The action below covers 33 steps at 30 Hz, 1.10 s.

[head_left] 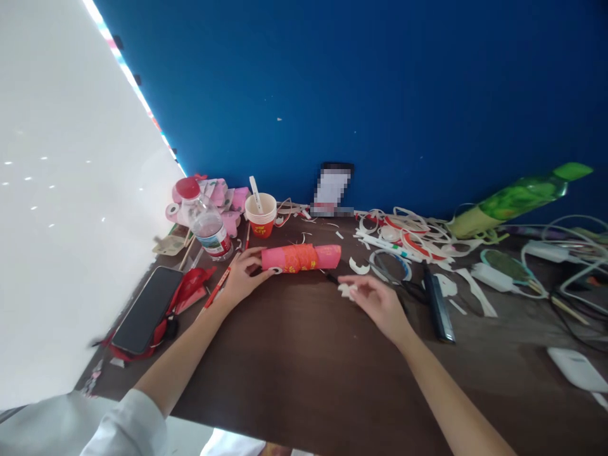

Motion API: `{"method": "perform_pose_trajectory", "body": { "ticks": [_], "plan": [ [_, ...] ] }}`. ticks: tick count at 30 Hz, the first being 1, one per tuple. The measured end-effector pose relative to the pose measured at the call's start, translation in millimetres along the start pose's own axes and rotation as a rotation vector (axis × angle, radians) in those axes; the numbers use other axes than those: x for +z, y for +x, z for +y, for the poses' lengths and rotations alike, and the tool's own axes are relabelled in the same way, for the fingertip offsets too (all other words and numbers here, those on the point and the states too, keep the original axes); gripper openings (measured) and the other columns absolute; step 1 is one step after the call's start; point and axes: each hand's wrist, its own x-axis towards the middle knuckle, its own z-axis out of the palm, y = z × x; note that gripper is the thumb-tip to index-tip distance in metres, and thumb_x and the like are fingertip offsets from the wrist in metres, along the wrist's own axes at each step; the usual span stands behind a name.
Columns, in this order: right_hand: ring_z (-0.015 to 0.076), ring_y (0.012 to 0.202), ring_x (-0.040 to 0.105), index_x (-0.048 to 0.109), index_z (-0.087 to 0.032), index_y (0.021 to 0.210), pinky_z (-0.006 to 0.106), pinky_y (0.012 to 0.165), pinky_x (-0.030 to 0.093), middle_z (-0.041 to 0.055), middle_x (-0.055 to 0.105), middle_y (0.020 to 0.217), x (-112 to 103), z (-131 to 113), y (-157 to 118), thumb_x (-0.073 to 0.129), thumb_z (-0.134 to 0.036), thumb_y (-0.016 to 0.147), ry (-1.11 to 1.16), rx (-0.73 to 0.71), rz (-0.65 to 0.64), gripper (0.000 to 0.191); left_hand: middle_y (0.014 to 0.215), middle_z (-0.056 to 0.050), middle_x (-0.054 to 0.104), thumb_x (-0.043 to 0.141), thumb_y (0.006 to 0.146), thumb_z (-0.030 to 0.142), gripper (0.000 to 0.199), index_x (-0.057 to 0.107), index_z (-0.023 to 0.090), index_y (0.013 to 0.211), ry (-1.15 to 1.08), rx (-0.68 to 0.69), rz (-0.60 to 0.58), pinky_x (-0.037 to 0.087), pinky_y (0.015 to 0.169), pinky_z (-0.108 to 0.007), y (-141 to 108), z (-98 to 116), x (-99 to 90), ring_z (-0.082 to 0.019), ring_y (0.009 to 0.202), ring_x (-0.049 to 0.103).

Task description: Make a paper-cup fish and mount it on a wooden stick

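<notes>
A pink paper roll lies sideways on the dark table, with an orange-red band with yellow marks round its middle. My left hand grips its left end, the thumb along the near side. By that thumb tip shows a small white round piece with a dark centre. Just right of and nearer than the roll, my right hand pinches small white cut pieces between thumb and fingers. A curved white scrap and black-handled scissors lie close to my right hand.
Left stand a red-capped bottle and stacked paper cups; a phone lies nearer. White and red paper strips, a black slim object and cables spread right. A green bottle leans against the blue wall.
</notes>
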Motion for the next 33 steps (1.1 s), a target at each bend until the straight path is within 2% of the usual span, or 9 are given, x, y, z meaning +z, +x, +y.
{"method": "perform_pose_trajectory", "body": {
  "ticks": [2,3,7,9,10,13,17,21,33],
  "plan": [
    [0.0242,0.094,0.067,0.060,-0.020,0.071,0.039,0.086,0.052,0.0122,0.071,0.108,-2,10,-11,0.069,-0.051,0.072,-0.056,0.010,-0.058,0.032,0.122,-0.013,0.056,0.072,0.072,0.039,0.024,0.066,0.016,0.074,-0.024,0.003,-0.026,0.054,0.087,-0.036,-1,2,-1.1,-0.022,0.110,0.059],
    [0.0247,0.095,0.067,0.060,-0.020,0.071,0.039,0.085,0.053,0.0128,0.070,0.109,-3,14,-15,0.069,-0.052,0.072,-0.060,0.015,-0.036,0.033,0.121,-0.013,0.056,0.072,0.072,0.038,0.023,0.067,0.017,0.078,-0.013,0.011,-0.040,0.055,0.087,-0.035,-1,3,-1.8,-0.022,0.110,0.059],
    [0.0236,0.084,0.069,0.060,-0.021,0.074,0.041,0.080,0.055,0.0109,0.072,0.097,-7,20,-12,0.068,-0.054,0.071,-0.084,-0.014,0.275,0.034,0.116,-0.012,0.058,0.071,0.075,0.031,0.016,0.068,0.018,0.083,0.132,0.116,-0.045,0.054,0.086,-0.034,-3,7,-4.0,-0.020,0.107,0.059],
    [0.0222,0.074,0.068,0.060,-0.022,0.077,0.039,0.073,0.056,0.0073,0.072,0.081,-2,11,-6,0.069,-0.054,0.070,-0.109,-0.042,0.407,0.034,0.113,-0.011,0.060,0.071,0.075,0.029,0.014,0.069,0.017,0.082,0.191,0.172,-0.031,0.054,0.087,-0.034,-5,9,-3.6,-0.020,0.104,0.060],
    [0.0215,0.069,0.067,0.060,-0.023,0.079,0.038,0.070,0.057,0.0055,0.070,0.074,2,3,-2,0.070,-0.053,0.070,-0.114,-0.058,0.419,0.033,0.113,-0.011,0.060,0.072,0.075,0.029,0.014,0.069,0.017,0.082,0.207,0.186,-0.035,0.053,0.088,-0.035,-6,10,-3.1,-0.020,0.104,0.060],
    [0.0202,0.068,0.067,0.061,-0.024,0.080,0.037,0.070,0.056,0.0051,0.069,0.076,25,-29,14,0.068,-0.047,0.075,-0.107,-0.157,0.299,0.025,0.112,-0.011,0.060,0.073,0.075,0.031,0.015,0.070,0.018,0.083,0.204,0.199,-0.067,0.052,0.090,-0.036,-7,9,-1.1,-0.021,0.105,0.060],
    [0.0204,0.076,0.066,0.062,-0.023,0.079,0.035,0.072,0.054,0.0041,0.070,0.082,63,-69,44,0.063,-0.035,0.079,-0.265,-0.288,0.018,0.012,0.112,-0.011,0.059,0.072,0.076,0.031,0.013,0.071,0.018,0.081,0.185,0.232,-0.066,0.053,0.089,-0.038,-7,8,-0.1,-0.021,0.104,0.060],
    [0.0179,0.078,0.065,0.063,-0.022,0.080,0.033,0.077,0.050,0.0018,0.071,0.083,88,-87,68,0.056,-0.020,0.081,-0.432,-0.382,-0.201,0.008,0.110,-0.010,0.060,0.072,0.076,0.028,0.011,0.071,0.018,0.081,0.199,0.275,-0.069,0.054,0.087,-0.037,-7,9,-0.7,-0.020,0.101,0.061],
    [0.0178,0.076,0.063,0.061,-0.021,0.078,0.032,0.072,0.046,0.0018,0.070,0.082,92,-86,76,0.053,-0.017,0.081,-0.567,-0.407,-0.292,0.010,0.111,-0.008,0.060,0.072,0.076,0.031,0.013,0.071,0.020,0.084,0.197,0.241,-0.064,0.053,0.089,-0.038,-7,4,0.3,-0.020,0.102,0.061]
  ]
}}
